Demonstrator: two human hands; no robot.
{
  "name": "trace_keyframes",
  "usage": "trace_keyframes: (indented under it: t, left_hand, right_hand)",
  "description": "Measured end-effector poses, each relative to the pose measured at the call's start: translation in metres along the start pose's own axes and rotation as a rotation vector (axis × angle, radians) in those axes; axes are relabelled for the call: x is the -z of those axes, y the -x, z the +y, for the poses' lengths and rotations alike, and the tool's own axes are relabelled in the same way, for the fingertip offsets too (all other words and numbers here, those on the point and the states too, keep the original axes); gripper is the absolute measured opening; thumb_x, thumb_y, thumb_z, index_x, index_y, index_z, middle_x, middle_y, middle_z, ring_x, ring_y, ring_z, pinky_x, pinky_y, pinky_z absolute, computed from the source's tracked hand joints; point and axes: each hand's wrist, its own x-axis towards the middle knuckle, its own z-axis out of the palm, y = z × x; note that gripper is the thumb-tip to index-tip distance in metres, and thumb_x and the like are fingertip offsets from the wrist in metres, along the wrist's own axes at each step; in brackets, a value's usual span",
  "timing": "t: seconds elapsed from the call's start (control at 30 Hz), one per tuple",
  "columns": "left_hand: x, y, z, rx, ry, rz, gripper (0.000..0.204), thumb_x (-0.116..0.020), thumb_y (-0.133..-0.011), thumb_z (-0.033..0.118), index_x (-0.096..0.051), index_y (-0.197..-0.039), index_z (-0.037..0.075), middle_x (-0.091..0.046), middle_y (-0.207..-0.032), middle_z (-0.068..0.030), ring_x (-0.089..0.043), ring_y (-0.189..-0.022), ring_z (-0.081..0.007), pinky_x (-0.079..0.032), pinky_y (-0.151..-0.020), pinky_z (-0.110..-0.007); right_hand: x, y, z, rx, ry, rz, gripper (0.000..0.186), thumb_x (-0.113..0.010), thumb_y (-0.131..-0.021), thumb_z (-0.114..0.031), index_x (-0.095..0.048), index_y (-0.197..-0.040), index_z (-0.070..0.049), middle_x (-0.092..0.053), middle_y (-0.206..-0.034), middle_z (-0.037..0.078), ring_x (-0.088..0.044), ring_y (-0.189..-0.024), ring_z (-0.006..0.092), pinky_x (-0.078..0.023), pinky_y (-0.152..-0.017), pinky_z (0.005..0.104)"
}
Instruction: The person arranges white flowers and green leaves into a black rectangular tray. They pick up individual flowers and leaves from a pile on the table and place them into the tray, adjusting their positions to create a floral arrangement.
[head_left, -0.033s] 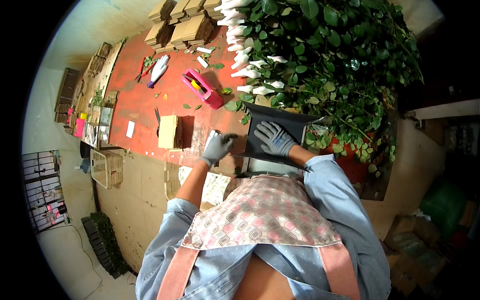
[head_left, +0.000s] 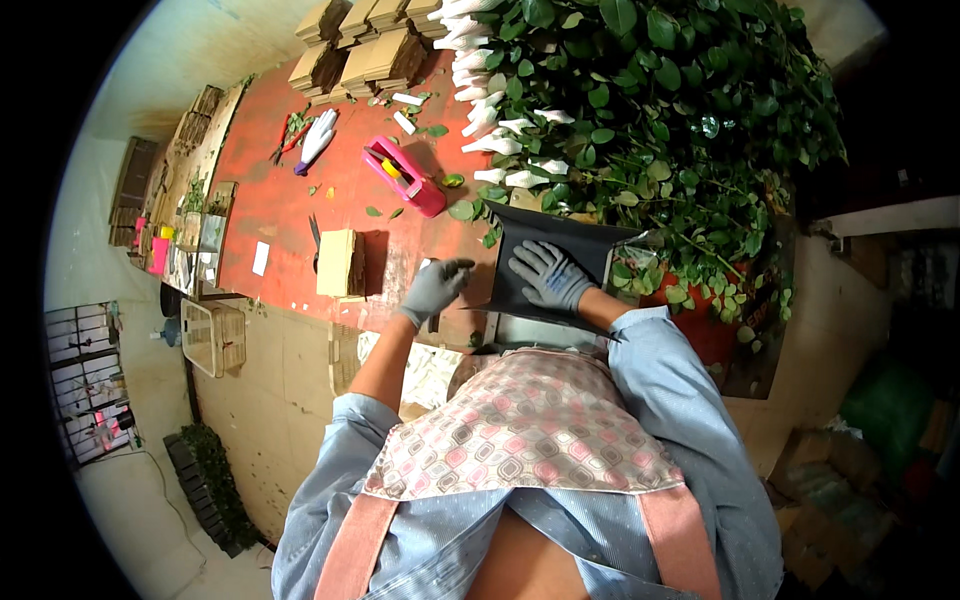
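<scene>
My right hand (head_left: 547,277), in a grey glove, lies flat with its fingers spread on a black tray-like sheet (head_left: 513,292) with raised sides. Left of the sheet, my left hand (head_left: 434,289), also gloved in grey, is held over the table edge with its fingers curled. A small pale object peeks out at its upper side and a dark end below it; what the hand holds is mostly hidden. Close by on the left stands a block of tan cardboard pieces (head_left: 341,264), with dark scissors (head_left: 316,240) beside it.
Leafy green stems with white net-sleeved heads (head_left: 492,146) pile up at far right. A pink tape dispenser (head_left: 425,195), a white glove (head_left: 318,138), red-handled pruners (head_left: 291,142) and cardboard stacks (head_left: 382,60) sit on the red table (head_left: 258,205). A plastic crate (head_left: 203,340) stands left.
My left hand has shifted slightly and turned, now covering more of the pale object under it. My right hand stays flat on the black sheet.
</scene>
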Motion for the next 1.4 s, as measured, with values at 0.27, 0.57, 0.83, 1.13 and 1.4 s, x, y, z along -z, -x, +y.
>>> trace_keyframes:
  t: [0.27, 0.57, 0.83, 1.13, 1.4]
  left_hand:
    - [0.007, -0.037, 0.092, -0.396, -0.143, -0.431, 0.042, -0.062, -0.102, 0.033, -0.064, -0.13, 0.003, -0.073, -0.108, -0.0153, -0.068, -0.097, -0.0254, -0.054, -0.089, -0.037]
    - [-0.036, -0.029, 0.137, -0.443, -0.285, -0.891, 0.06, -0.056, -0.098, 0.055, -0.062, -0.136, 0.009, -0.067, -0.128, -0.0195, -0.063, -0.118, -0.0346, -0.047, -0.103, -0.042]
    - [-0.073, 0.018, 0.123, -0.779, -0.861, -0.337, 0.027, -0.063, -0.082, 0.024, -0.062, -0.104, 0.008, -0.065, -0.097, -0.0112, -0.065, -0.096, -0.0287, -0.048, -0.085, -0.043]
    - [-0.032, -0.009, 0.16, -0.366, -0.421, -0.82, 0.051, -0.071, -0.081, 0.031, -0.06, -0.125, 0.007, -0.063, -0.119, -0.0175, -0.061, -0.112, -0.0337, -0.045, -0.097, -0.048]
    - [-0.071, -0.073, 0.175, -0.924, -0.929, 0.197, 0.05, -0.054, -0.095, 0.024, -0.054, -0.139, 0.001, -0.059, -0.132, -0.0185, -0.054, -0.125, -0.0374, -0.038, -0.109, -0.051]
  right_hand:
    - [-0.018, -0.002, 0.005, -0.036, -0.193, 0.126, 0.066, -0.064, -0.089, -0.039, -0.049, -0.146, -0.011, -0.049, -0.148, 0.016, -0.041, -0.141, 0.0366, -0.032, -0.116, 0.052]
    - [0.021, -0.007, 0.001, 0.09, -0.062, -0.193, 0.071, -0.059, -0.091, -0.043, -0.043, -0.153, -0.013, -0.037, -0.161, 0.018, -0.031, -0.15, 0.0377, -0.025, -0.121, 0.0498]
    - [-0.002, -0.006, 0.01, 0.065, 0.091, -0.308, 0.083, -0.062, -0.085, -0.042, -0.034, -0.158, -0.011, -0.027, -0.166, 0.017, -0.023, -0.154, 0.0368, -0.018, -0.124, 0.0532]
    - [0.01, 0.002, 0.008, 0.038, -0.077, -0.11, 0.072, -0.054, -0.093, -0.047, -0.042, -0.153, -0.01, -0.035, -0.162, 0.017, -0.03, -0.151, 0.037, -0.022, -0.122, 0.0498]
    - [0.019, 0.004, 0.0, -0.094, -0.308, -0.035, 0.051, -0.054, -0.091, -0.038, -0.059, -0.133, -0.009, -0.055, -0.139, 0.019, -0.05, -0.13, 0.0373, -0.037, -0.111, 0.0475]
